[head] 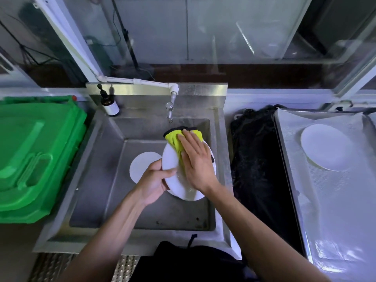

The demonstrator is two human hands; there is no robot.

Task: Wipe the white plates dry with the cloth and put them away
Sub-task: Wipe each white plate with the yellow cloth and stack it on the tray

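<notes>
My right hand (196, 161) lies flat, fingers straight, pressing the cloth (177, 139) against the face of the plate (170, 159). I keep the palm spread so the cloth covers as much of the surface as it can; the yellow folds bunch out past my fingertips over the plate's far rim.

My left hand (153, 180) grips the plate's near-left edge, thumb on the face and fingers curled behind, which gives the right hand something firm to push against. I hold the plate tilted over the sink (114, 169) and not resting on anything, so any drips fall into the basin. There looks to be a wet sheen on the plate near my right wrist, so I judge this one isn't dry yet.

A second plate (140, 165) lies flat on the sink floor just beyond my left hand, partly hidden by it, waiting its turn. The tap (169, 110) stands behind the cloth.

Well off to my right a third plate (325, 147) sits on the lined tray (335, 210), apart from the wet ones; I take that to be where finished plates go.
</notes>
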